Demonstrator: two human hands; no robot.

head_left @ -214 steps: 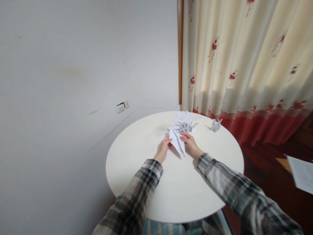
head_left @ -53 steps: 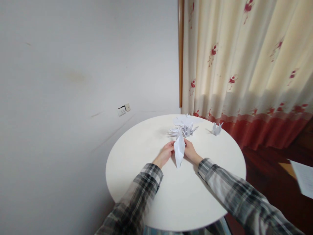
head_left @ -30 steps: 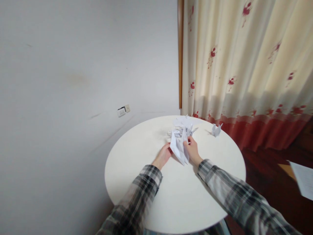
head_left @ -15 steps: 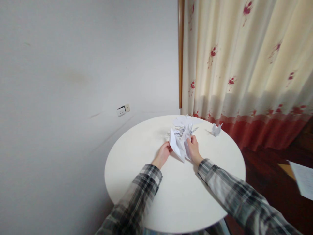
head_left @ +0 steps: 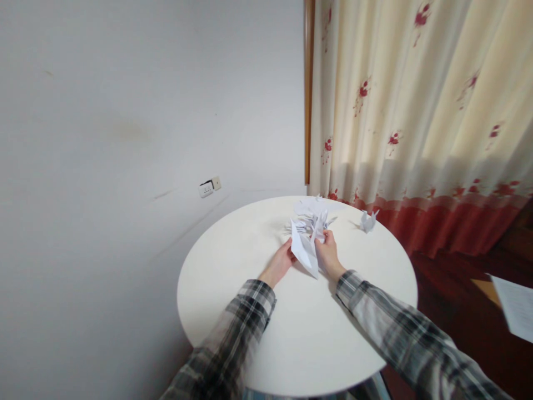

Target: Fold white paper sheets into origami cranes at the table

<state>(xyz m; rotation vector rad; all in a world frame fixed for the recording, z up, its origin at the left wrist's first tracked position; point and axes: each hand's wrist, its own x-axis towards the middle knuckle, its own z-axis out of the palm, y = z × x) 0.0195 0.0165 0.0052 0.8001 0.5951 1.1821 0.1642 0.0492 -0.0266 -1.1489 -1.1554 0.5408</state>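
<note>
I hold a white, partly folded piece of paper (head_left: 303, 251) between both hands above the round white table (head_left: 291, 328). My left hand (head_left: 280, 263) pinches its left edge. My right hand (head_left: 328, 254) grips its right side, with a flap raised near the fingertips. Both hands are closed on the paper. Just beyond them lies a pile of white folded paper figures (head_left: 311, 214).
A single folded paper figure (head_left: 368, 220) stands apart at the table's far right. A cream curtain with red flowers (head_left: 416, 111) hangs behind. A wall socket (head_left: 209, 186) is on the grey wall to the left. A sheet of paper (head_left: 516, 305) lies at the right edge.
The paper was a narrow upright shape held by both hands; since then my right hand has pulled a flap up and outward, spreading it wider. My hands stayed at the same spot.
</note>
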